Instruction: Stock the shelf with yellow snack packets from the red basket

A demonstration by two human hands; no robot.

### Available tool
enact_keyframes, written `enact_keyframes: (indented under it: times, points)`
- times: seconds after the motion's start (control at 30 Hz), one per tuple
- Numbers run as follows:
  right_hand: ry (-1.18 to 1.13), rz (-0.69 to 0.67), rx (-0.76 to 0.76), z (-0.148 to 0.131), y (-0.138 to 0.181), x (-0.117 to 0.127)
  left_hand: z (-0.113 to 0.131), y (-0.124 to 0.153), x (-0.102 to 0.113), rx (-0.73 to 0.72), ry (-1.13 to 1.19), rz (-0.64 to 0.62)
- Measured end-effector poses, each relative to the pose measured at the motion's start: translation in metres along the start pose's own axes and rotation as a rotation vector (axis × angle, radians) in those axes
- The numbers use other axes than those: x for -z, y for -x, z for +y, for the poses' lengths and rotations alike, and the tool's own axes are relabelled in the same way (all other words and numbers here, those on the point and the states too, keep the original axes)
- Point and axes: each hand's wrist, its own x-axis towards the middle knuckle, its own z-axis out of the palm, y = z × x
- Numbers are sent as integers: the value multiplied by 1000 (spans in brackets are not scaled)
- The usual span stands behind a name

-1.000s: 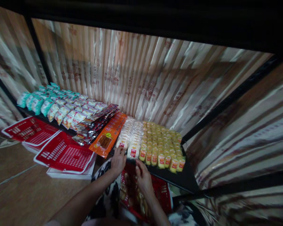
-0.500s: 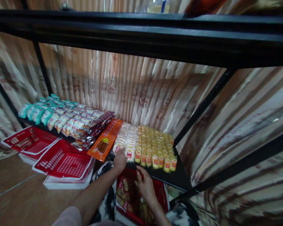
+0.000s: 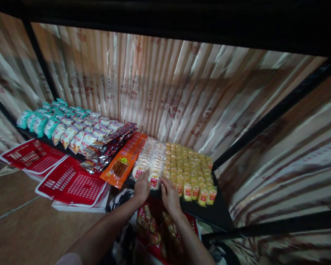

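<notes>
White clear-wrapped snack packs (image 3: pixel 154 181) with red labels stand in rows on the low black shelf (image 3: pixel 206 211). My left hand (image 3: pixel 142 188) rests against their front row, fingers stretched out. On the other side, my right hand (image 3: pixel 170 195) has its fingertips at the right edge of a front white pack, near the yellow packs (image 3: pixel 187 191). The two hands flank that pack; neither is wrapped round it. Below my wrists, a red basket (image 3: pixel 193 221) holds several wrapped snacks (image 3: pixel 154 237), partly hidden by my right forearm.
An orange snack bag (image 3: pixel 124 162) lies left of the white packs, then dark-red foil bags (image 3: pixel 110 147), white bags (image 3: pixel 79 141) and teal bags (image 3: pixel 38 123). Red baskets (image 3: pixel 71 180) stand on the floor at left. A black beam (image 3: pixel 165 22) crosses overhead; striped curtain (image 3: pixel 143 84) hangs behind.
My right hand has risen from above the basket to the front white pack. My left hand stays at the white packs. The view has tilted down.
</notes>
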Motion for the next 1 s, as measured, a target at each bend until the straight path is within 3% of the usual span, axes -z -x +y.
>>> enact_keyframes:
  times: [0.33, 0.63, 1.0]
  points:
    - [400, -190, 168, 0, -51, 12, 0, -6, 2, -25, 80, -54]
    - [311, -242, 214, 5, -60, 10, 1, -14, -1, -87, 125, 85]
    - [342, -172, 165, 23, -74, 5, -3, -40, -2, -22, 148, 15]
